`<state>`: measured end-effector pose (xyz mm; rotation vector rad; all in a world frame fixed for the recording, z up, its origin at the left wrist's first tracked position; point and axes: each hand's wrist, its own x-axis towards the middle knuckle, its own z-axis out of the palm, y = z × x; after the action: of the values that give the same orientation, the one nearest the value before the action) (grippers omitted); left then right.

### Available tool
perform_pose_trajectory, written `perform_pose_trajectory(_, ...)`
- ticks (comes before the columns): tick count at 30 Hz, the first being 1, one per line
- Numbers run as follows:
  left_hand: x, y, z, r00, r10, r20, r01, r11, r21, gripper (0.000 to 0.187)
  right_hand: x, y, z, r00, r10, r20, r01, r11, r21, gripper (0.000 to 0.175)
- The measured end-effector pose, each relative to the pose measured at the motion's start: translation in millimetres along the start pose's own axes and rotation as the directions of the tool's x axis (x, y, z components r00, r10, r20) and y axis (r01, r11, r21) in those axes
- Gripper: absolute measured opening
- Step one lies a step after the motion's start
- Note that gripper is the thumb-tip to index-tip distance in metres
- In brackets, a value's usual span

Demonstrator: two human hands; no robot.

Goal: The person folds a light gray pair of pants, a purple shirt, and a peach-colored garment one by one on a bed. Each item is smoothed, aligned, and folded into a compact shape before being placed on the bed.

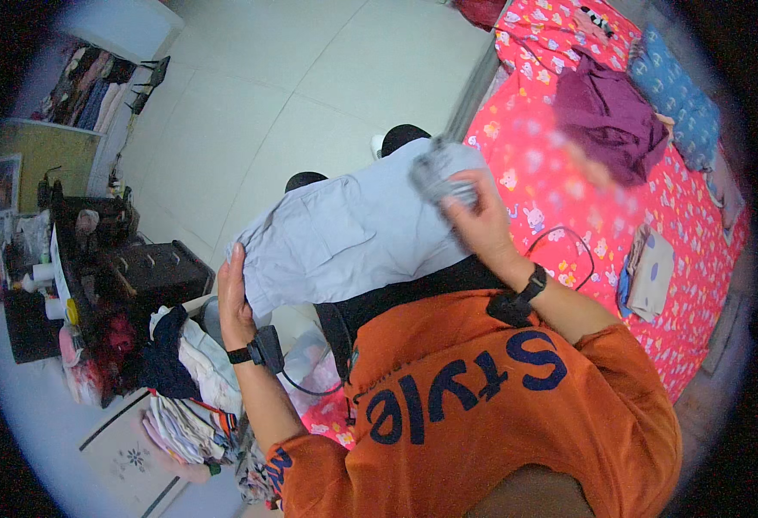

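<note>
A light grey garment point(353, 226), seemingly trousers with a flap pocket, lies folded lengthwise across my lap. My left hand point(233, 291) holds its end at the left, with the thumb along the edge. Over the garment's other end, my right hand point(479, 213) grips a bunched grey striped cloth point(443, 171), blurred by motion. Whether that cloth is part of the garment, I cannot tell. Both wrists wear black straps with small devices.
To the right spreads a bed with a pink patterned sheet point(540, 188), bearing a purple cloth point(612, 120), a blue pillow point(676, 97) and folded fabric point(650, 275). Piled clothes point(191, 362) stand at the lower left, near a black drawer cabinet point(159, 269). A cable point(589, 249) curves over the sheet.
</note>
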<state>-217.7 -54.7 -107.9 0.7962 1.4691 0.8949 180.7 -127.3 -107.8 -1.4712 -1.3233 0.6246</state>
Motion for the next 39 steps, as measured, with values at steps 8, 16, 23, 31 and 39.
perform_pose_trajectory(8, -9, 11, 6, 0.998, -0.049, -0.032, 0.049, 0.999, 0.000, 0.044, 14, 0, -12, 0.935, -0.173, 0.309, 0.169, 0.985, 0.037, 0.030)
perform_pose_trajectory(16, -40, 77, 76, 0.981, 0.140, 0.135, -0.138, 0.990, -0.023, 0.041, 2, 40, -2, 0.788, -0.162, 0.594, 0.459, 0.798, -0.390, 0.037)
perform_pose_trajectory(23, -12, 87, 216, 0.819, -0.043, 0.572, -0.107, 0.968, 0.226, 0.056, 16, 71, -14, 0.880, 0.061, 0.470, -0.207, 0.942, 0.265, 0.054)
perform_pose_trajectory(31, -10, 6, 280, 0.411, 0.051, 0.910, -0.814, 0.470, 0.341, 0.044, 3, 87, -82, 0.691, 0.596, 0.408, -0.657, 0.283, 0.699, 0.070)
perform_pose_trajectory(39, -18, -6, 273, 0.340, 0.118, 0.933, -0.917, 0.262, 0.301, 0.053, 8, 113, -51, 0.728, 0.601, 0.331, -0.640, 0.768, 0.013, 0.109)
